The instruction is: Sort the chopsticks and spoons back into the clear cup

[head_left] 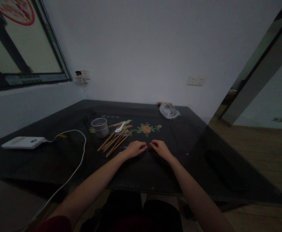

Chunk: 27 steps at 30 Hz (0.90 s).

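My left hand (136, 149) rests on the dark table with its fingers curled in, and nothing shows in it. Just across a small gap, my right hand (160, 149) lies the same way, loosely closed, with nothing visible in it. Left of my left hand is a loose pile of wooden chopsticks (118, 141). Among them lie a white spoon (120, 127) and some metal cutlery too dim to name exactly. A grey perforated utensil holder (100, 128) stands upright beside the pile's far left end.
A white power bank (22, 142) lies at the left, its white cable (84, 151) running off the front edge. Toward the back right sits a crumpled clear plastic bag (168, 111). A dark flat object (224, 169) lies at the right. The table (191, 135) meets a wall behind.
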Tool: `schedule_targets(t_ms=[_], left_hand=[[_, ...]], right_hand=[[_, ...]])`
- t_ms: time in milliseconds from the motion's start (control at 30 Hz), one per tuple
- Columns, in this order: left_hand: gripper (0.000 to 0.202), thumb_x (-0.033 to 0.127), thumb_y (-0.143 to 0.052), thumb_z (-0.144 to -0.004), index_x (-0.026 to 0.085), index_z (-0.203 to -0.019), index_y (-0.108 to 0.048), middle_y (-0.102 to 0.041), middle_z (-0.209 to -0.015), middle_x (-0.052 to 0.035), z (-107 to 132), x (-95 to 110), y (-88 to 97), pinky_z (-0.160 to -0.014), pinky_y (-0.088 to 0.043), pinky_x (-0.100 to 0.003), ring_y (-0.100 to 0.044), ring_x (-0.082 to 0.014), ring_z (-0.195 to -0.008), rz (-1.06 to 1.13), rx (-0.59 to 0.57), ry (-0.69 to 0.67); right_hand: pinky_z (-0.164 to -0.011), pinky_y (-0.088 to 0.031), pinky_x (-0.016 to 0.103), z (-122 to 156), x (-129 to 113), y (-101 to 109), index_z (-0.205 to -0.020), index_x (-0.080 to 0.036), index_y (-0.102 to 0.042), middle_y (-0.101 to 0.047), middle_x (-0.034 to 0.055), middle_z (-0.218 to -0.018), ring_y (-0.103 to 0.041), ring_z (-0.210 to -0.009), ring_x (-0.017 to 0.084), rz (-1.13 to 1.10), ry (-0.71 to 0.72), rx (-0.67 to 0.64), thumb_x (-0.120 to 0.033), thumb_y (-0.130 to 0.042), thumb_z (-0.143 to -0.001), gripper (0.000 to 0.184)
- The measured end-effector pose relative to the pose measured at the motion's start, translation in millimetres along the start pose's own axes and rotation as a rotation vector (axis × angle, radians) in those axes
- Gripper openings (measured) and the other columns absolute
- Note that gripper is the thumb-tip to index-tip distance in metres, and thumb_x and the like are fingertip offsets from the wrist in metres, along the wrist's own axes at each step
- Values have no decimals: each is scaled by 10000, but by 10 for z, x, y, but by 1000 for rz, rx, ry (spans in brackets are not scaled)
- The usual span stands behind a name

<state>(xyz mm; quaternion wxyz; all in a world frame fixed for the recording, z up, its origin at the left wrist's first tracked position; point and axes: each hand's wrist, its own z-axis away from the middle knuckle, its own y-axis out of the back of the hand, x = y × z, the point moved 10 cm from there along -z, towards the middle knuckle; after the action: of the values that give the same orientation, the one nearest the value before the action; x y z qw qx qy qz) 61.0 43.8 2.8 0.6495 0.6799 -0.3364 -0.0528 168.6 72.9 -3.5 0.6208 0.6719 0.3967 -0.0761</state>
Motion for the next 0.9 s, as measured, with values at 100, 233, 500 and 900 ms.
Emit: schedule_targets(t_ms=[100, 233, 500, 900], left_hand=[[263, 368, -417, -919, 219, -870, -628, -665, -780, 1, 3, 7, 4, -580, -332, -211, -584, -133, -686, 5, -4, -2], [256, 366, -431, -912, 221, -879, -639, -668, -777, 1, -1, -6, -2, -577, -332, -211, -581, -133, -675, -8, -1, 10], [247, 355, -432, -910, 221, -869, -636, -663, -763, 4, 2, -4, -5, -577, -329, -209, -578, -132, -675, 6, 5, 4], [261, 372, -422, -913, 222, -879, -633, -672, -772, -2, -6, -12, -15, -572, -327, -211, -589, -138, -687, -16, 0, 2]], right_hand=[[-566, -325, 218, -1, -1, -7, -751, -189, -659, -624, 18, -646, -520, -598, 132, -1, 4, -1, -331, -504, -856, 234], [-578, -337, 215, 2, 2, -10, -772, -188, -667, -636, 23, -664, -532, -618, 136, -3, -4, -4, -331, -503, -860, 234], [-569, -322, 214, 16, -24, 5, -761, -187, -658, -638, 25, -664, -530, -611, 133, 0, -14, -6, -318, -505, -859, 224], [-567, -324, 216, 12, -7, 6, -745, -189, -661, -631, 20, -647, -529, -603, 132, 9, -15, -3, -323, -511, -853, 228]])
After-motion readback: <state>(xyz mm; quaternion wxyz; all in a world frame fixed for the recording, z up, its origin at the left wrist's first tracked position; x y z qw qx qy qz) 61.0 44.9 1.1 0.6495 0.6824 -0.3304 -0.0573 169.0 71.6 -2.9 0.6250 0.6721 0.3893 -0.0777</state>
